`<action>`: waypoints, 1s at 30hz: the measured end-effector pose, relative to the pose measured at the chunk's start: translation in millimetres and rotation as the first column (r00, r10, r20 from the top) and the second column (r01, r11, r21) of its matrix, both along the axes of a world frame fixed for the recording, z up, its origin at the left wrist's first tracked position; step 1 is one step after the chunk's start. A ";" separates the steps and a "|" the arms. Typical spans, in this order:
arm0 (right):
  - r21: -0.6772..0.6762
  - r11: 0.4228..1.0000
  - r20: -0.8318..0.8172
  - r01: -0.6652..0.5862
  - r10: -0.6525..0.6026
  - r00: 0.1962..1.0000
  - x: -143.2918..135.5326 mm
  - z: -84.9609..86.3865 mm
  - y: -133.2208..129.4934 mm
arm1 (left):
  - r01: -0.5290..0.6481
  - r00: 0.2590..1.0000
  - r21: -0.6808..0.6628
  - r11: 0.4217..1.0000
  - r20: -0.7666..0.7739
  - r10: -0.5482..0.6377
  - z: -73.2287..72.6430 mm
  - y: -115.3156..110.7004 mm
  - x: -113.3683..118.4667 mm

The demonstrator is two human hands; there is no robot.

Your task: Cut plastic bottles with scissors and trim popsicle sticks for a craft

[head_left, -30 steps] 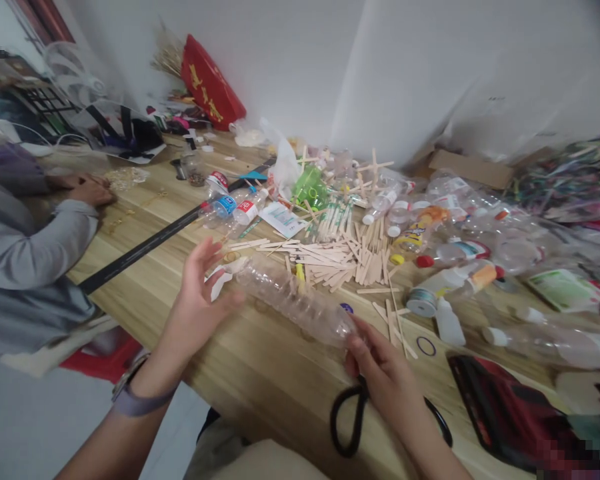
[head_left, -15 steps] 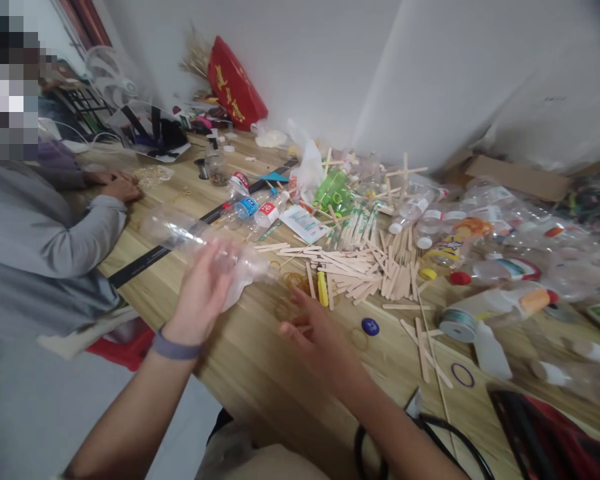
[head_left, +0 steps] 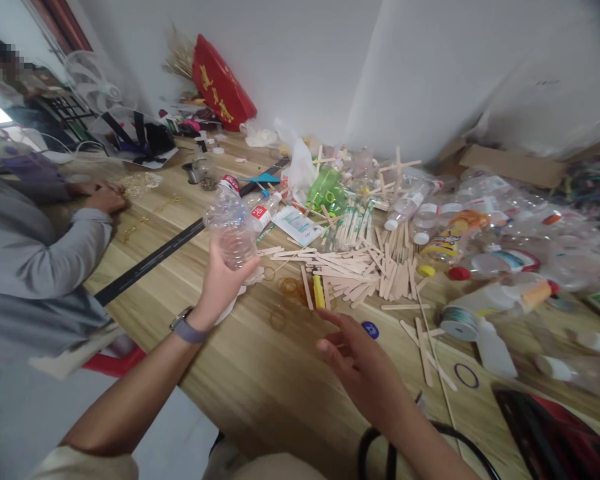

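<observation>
Clear ribbed plastic bottle, in hand

One bottle (head_left: 234, 243), transparent, above the wooden bench (head_left: 260, 380), gripped by the left hand's (head_left: 225, 283) fingers. Right hand (head_left: 363, 363): fingers parted, loosely bent, near a yellow-handled tool (head_left: 319, 292) and blue disc (head_left: 371, 330). Beyond: flat pale wooden sticks (head_left: 343, 270), heaped; green translucent plastic (head_left: 327, 192); clear jar (head_left: 209, 175), small pieces inside, too small to identify. At right: jumbled bottles (head_left: 505, 261), white-capped bottle (head_left: 500, 350).

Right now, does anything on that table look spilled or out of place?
Wooden sticks lie strewn in a loose heap beyond the right hand, some crossing at odd angles, and the clear bottles at the right are jumbled, several on their sides. It looks untidy, not damaged; I see no spilled liquid.
</observation>
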State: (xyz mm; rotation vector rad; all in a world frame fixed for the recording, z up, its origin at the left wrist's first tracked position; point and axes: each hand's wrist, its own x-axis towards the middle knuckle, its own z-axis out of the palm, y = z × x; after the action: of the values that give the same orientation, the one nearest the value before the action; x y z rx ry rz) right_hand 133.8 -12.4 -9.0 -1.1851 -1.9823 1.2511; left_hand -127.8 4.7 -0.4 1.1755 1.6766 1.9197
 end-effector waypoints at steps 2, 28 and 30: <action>0.008 1.000 -0.003 -0.015 0.015 1.000 2.2 2.6 -0.8 | -0.037 0.999 0.063 0.997 -0.007 0.037 2.5 0.0 3.3; 0.033 0.999 -0.061 -0.010 0.012 0.998 13.6 5.4 -13.2 | 0.112 0.537 0.154 0.982 0.822 -0.190 18.4 -19.8 51.4; 0.044 0.998 -0.127 0.043 -0.037 0.991 13.0 7.7 -12.9 | 0.269 0.406 0.095 0.958 0.891 -0.202 16.8 -32.6 78.8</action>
State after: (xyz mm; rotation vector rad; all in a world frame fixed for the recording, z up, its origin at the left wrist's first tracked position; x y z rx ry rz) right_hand 146.8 -25.2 -1.3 -1.0908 -1.8769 1.2218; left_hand -49.0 -27.8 16.4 0.1616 0.8713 1.7467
